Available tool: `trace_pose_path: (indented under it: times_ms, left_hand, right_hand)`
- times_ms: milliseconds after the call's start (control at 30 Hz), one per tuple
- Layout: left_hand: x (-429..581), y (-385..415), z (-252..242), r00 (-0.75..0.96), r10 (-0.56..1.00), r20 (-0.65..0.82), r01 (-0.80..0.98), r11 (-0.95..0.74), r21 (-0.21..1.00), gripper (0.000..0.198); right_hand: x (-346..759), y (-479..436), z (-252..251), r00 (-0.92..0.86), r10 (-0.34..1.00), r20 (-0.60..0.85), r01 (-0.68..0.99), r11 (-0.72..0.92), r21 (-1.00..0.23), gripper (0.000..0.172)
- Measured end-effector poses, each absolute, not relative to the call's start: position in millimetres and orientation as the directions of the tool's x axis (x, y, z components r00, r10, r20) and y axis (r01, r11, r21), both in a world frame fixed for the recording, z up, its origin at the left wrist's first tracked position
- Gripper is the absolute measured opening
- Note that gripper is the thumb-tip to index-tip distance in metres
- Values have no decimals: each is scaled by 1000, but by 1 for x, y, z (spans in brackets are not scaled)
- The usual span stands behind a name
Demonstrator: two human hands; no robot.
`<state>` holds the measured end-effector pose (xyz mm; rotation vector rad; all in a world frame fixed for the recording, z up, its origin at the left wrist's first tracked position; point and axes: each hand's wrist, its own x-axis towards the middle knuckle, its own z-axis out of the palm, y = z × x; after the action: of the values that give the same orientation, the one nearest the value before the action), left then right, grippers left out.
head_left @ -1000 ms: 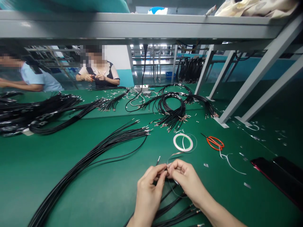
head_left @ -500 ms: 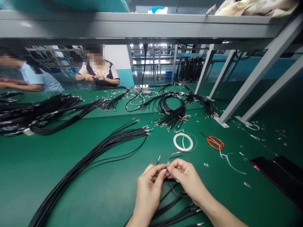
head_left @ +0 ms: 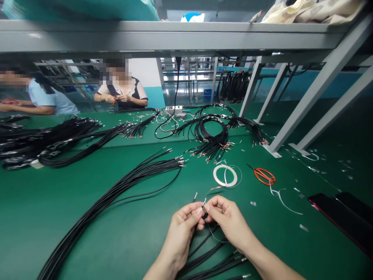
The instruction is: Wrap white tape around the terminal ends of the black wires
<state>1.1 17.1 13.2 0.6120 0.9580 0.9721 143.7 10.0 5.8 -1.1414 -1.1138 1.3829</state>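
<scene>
Black wire end (head_left: 205,215) mostly hidden inside the closed grip of left hand (head_left: 179,235) and right hand (head_left: 229,219), its tip unclear.

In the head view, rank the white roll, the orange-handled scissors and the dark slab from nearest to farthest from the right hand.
From the right hand:
1. White roll, ahead of it on the green mat.
2. Orange-handled scissors, ahead and to its right.
3. Dark slab, far right.

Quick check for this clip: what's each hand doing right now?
Left hand: closed, pinching a thin wire end.
Right hand: closed, pinching the same spot; exact grip too small to tell.
</scene>
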Motion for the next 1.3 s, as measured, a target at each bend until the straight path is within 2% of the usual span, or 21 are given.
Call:
trace_pose_path:
  times_ms: [133, 333, 467, 700, 933, 1300]
  left_hand:
    - [2, 19, 14, 223, 883, -413, -406, 469, 784, 25]
    - [5, 19, 7, 100, 933, -347, -268, 361, 893, 27]
    - [6, 19, 5, 49, 948, -313, -232, 316, 920, 26]
    - [0, 23, 9, 102, 949, -297, -231, 314, 921, 31]
    - [0, 25, 5, 24, 961, -276, -144, 277, 950, 28]
    - [0, 21, 11, 66, 944, -323, -205, 330, 922, 28]
  right_hand:
    - [143, 10, 6, -48, 995, -92, -136, -98, -986, 24]
    - [140, 9, 5, -46, 995, -92, -136, -97, -986, 25]
    - [139, 9, 3, -59, 995, -77, -137, -85, -987, 25]
    - [140, 11, -1, 13, 994, -108, -124, -106, -987, 29]
    - [142, 10, 0, 26, 993, -114, -78, -111, -991, 30]
    - [144, 10, 3, 21, 995, -94, -52, -93, -994, 31]
